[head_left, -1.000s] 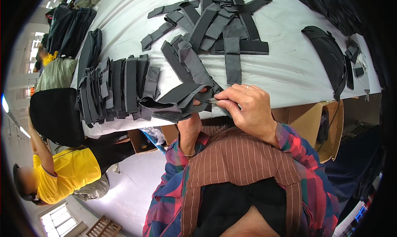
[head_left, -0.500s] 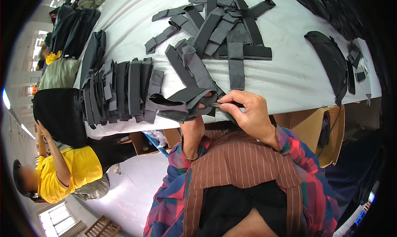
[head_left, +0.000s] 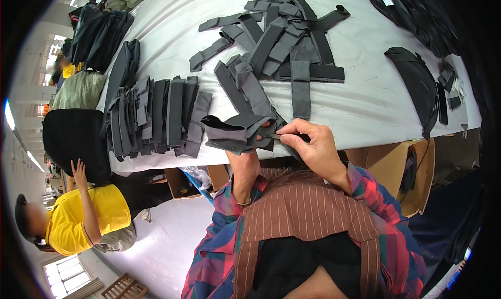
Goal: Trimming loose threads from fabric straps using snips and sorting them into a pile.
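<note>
My left hand (head_left: 246, 162) is closed on a folded dark grey fabric strip (head_left: 229, 133) above the table's near edge; the strip's loop hides most of its fingers. Thumb and forefinger of my right hand (head_left: 312, 142) pinch a small pointed tool (head_left: 278, 136) at the strip's right end. It looks like thread snips, mostly hidden in the palm. Just beyond my hands, more grey strips (head_left: 253, 88) run into a loose heap (head_left: 284, 33). To the left stands a row of similar folded strips (head_left: 175, 111), packed side by side.
The white-covered table (head_left: 172, 49) spreads ahead. A curved black fabric piece (head_left: 412, 80) and a dark pile (head_left: 417, 17) lie right. Cardboard boxes (head_left: 417, 168) sit below the edge. At left, a person in yellow (head_left: 88, 215) touches a black padded piece (head_left: 73, 142).
The view has shifted slightly. My hands remain together at the strip, which has turned a little. The person at left has moved a hand along the black piece.
</note>
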Demonstrator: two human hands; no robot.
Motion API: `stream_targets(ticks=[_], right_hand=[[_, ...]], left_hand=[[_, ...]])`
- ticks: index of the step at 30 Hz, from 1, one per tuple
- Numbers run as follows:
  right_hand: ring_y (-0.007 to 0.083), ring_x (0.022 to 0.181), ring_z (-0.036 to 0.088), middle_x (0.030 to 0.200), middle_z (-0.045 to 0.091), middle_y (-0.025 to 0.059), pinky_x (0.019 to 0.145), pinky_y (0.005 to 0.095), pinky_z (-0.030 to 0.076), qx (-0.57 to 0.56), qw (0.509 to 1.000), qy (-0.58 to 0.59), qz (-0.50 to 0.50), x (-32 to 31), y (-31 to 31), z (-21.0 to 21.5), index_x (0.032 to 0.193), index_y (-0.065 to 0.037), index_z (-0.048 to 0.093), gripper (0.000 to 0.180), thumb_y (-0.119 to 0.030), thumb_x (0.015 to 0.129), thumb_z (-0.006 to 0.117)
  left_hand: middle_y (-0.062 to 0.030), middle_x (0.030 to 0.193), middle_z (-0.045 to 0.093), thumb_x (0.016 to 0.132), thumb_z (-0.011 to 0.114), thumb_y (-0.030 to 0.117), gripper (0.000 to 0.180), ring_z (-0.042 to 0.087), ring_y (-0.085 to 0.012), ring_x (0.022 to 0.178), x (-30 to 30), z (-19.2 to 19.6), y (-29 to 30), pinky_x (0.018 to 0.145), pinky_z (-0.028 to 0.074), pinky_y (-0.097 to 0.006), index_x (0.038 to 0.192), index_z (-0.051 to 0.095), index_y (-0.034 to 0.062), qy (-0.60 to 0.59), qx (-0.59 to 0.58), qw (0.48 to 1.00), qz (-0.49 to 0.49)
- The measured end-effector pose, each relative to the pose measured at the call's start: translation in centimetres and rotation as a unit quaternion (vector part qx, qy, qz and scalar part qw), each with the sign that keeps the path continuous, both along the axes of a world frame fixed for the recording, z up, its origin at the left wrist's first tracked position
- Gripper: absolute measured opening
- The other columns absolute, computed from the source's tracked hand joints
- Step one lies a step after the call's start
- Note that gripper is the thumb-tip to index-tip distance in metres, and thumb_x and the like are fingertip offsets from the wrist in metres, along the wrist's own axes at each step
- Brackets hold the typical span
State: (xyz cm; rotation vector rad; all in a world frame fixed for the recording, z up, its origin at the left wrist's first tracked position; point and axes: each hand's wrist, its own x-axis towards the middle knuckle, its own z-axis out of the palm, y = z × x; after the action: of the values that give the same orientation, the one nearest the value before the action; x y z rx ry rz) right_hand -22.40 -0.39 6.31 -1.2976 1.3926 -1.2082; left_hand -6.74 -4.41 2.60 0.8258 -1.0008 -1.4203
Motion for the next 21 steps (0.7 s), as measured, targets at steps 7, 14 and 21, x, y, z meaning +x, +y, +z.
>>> stream_targets(ticks=[7,14,21], right_hand=[[0.0114,0.074,0.058,0.078,0.064,0.0048,0.069,0.0246,0.046,0.0,0.999,-0.041,-0.018,0.1,0.0,-0.8,0.096,-0.003,0.065,0.016,-0.011,0.082,0.067],[0.0117,0.084,0.049,0.096,0.046,0.0045,0.074,0.0224,0.043,-0.075,0.996,-0.028,-0.029,0.8,-1.2,-1.7,0.123,-0.008,0.051,0.049,-0.016,0.08,0.072],[0.0013,0.066,0.038,0.075,0.042,-0.0077,0.06,0.0177,0.035,0.031,0.974,-0.212,-0.069,-0.7,-2.5,-3.7,0.118,-0.005,0.056,0.038,0.0,0.08,0.053]], left_hand=[[-0.0116,0.099,0.064,0.082,0.054,-0.007,0.023,0.06,-0.0169,0.09,-0.4,0.3,-0.2,0.084,0.047,-0.028,0.104,0.059,-0.0024,0.005,0.019,1.0,0.005],[-0.02,0.112,0.06,0.076,0.058,-0.009,0.038,0.062,-0.0272,0.098,-1.6,0.8,0.8,0.083,0.049,-0.031,0.113,0.055,-0.0071,-0.389,-0.217,0.895,-0.019],[-0.0152,0.105,0.063,0.078,0.063,-0.006,0.035,0.064,-0.0266,0.094,-2.5,0.9,1.7,0.082,0.049,-0.03,0.112,0.061,-0.002,-0.388,-0.238,0.885,-0.096]])
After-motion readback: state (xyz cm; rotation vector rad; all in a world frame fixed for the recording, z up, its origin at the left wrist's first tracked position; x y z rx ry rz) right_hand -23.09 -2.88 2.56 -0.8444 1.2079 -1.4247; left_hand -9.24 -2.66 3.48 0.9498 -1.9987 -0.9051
